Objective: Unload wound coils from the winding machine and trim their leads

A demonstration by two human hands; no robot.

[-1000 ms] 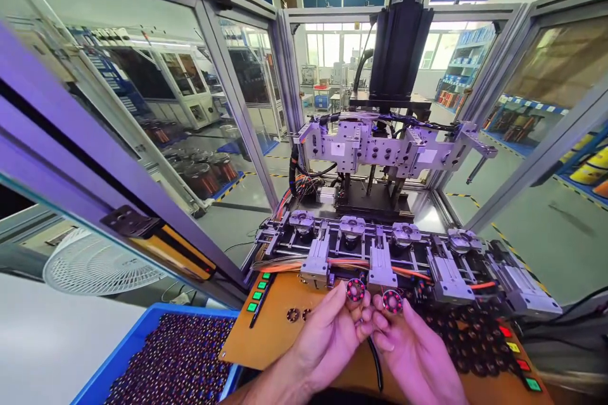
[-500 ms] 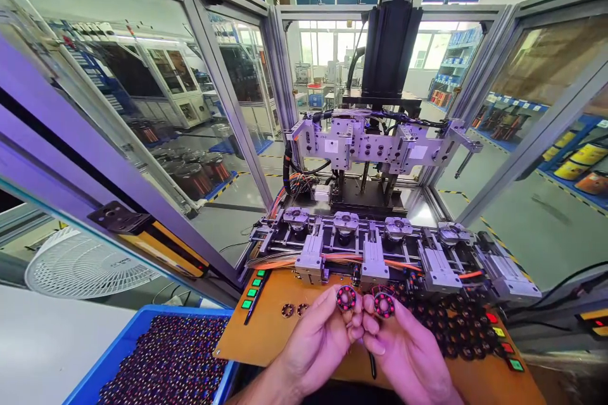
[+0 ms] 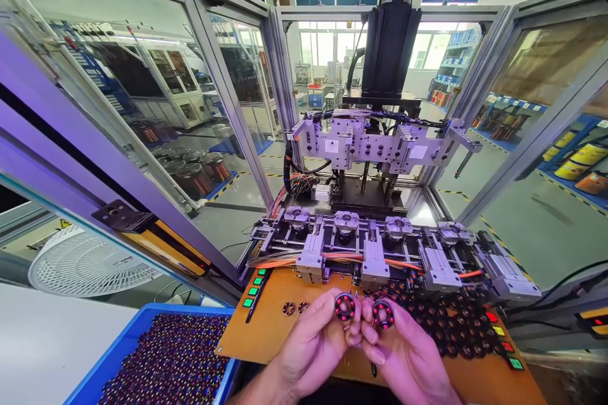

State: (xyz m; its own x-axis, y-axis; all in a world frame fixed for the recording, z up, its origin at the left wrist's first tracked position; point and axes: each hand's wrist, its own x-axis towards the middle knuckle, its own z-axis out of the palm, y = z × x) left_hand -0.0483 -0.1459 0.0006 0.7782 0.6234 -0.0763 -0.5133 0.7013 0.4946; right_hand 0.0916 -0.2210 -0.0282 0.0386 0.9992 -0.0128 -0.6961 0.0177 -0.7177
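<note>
- Black, red-dotted ring [image 3: 337, 307], up above the brown board [image 3: 251, 336], and the left hand [image 3: 316, 345] has it, thumb and fingers pinched close!
- Just to its right, second ring [image 3: 390, 315], nipped the same way by the right hand [image 3: 411, 351].
- Dark rings [image 3: 456, 323] crowd the board's right; blue bin [image 3: 114, 354], near left, loaded!

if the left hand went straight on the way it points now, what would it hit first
Most likely the right hand: its fingers lie right beside the fingertips of the left hand. Depth is unclear, so they may already touch.
</note>
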